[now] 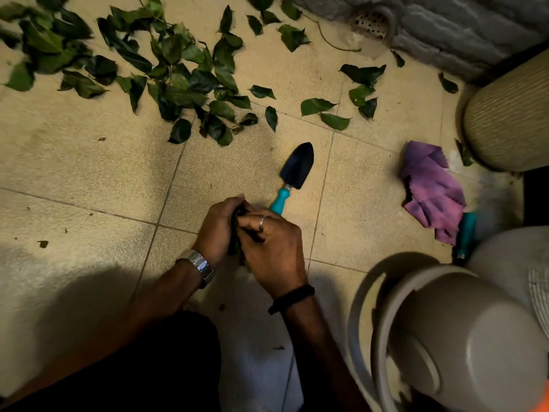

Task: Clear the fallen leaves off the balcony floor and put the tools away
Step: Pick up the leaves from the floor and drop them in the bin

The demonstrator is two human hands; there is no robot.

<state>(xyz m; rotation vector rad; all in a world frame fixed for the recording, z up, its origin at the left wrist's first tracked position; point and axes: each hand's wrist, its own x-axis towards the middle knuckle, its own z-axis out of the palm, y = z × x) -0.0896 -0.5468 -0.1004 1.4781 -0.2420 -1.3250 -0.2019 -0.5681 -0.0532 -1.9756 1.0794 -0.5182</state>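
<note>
Both hands together low over the beige tiled floor, near frame centre. Left hand, steel watch on the wrist, curled around a small dark bunch of leaves; right hand, ring on one finger and black cord bracelet at the wrist, pressed against the same bunch from the other side, fingers folded over it. Bunch mostly hidden between the palms (only a dark green sliver visible).

Just beyond the knuckles, flat on the tiles: a hand trowel, black blade pointing away, teal handle running back under the right hand's fingertips; contact impossible to tell.

Further out, scattered green leaves across the upper floor, thickest at upper left, thinning toward the right, a few singles near a grey stone wall with a perforated drain cover at its foot.

At right: crumpled purple cloth on the tiles, a second teal-handled tool partly tucked under its lower edge, head out of sight. Ribbed beige planter above it. Grey swing-lid bin at lower right, close beside the right forearm.
</note>
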